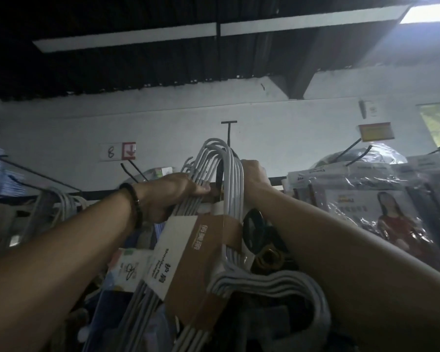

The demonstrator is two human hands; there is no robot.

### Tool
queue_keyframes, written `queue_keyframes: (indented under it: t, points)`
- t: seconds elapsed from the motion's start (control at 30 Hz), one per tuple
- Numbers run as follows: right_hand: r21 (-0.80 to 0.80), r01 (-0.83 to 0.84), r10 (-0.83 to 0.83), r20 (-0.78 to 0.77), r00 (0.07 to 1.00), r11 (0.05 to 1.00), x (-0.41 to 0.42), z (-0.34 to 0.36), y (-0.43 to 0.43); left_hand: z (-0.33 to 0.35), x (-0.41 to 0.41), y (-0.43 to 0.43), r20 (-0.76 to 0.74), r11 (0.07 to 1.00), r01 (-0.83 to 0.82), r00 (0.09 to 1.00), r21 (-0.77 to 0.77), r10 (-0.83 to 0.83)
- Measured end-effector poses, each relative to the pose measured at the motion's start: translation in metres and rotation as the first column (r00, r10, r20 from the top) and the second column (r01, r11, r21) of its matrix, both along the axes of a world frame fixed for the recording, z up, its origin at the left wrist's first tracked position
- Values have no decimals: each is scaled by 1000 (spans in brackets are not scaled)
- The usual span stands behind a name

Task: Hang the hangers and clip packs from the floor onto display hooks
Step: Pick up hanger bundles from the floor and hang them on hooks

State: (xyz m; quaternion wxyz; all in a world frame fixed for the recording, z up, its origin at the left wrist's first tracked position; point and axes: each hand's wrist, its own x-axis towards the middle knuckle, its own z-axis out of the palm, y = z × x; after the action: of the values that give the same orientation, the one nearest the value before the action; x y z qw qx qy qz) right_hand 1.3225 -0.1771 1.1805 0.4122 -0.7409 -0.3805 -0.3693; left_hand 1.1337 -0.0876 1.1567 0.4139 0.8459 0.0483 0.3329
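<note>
White wall behind, hanger bundle [230, 189] held up under the display hook [229, 134].
Left hand [174, 196] clamped the necks, right hand [254, 174] gripped the curved tops; display hook stood just above, nearer the right hand.

Viewpoint: the head camera is riding on the person's head.
Direction: it is facing forward and tilting upward, taking in the white wall [277, 138] and the dark ceiling [112, 69].
Nearness: it is sitting close behind the bundle of hangers [230, 179], which is filling the lower middle.
Spread: the wide lens is reaching as far as the bagged packs [366, 199] on the right.
</note>
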Motion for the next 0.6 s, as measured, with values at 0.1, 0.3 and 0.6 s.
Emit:
queue_keyframes:
  t: [0.1, 0.3, 0.6]
  points:
    - [23, -70, 71, -33, 997, 997, 12, -15, 7, -8, 11, 8, -83, 1000, 0, 997, 7, 0]
    - [-349, 79, -104, -54, 993, 934, 57, -52, 36, -40, 26, 14, -174, 999, 28, 984, -40, -34]
    - [-574, 332, -182, 304, 935, 748, -4, -35, -22, -70, -6, 41, -4, 997, -14, 1000, -82, 13]
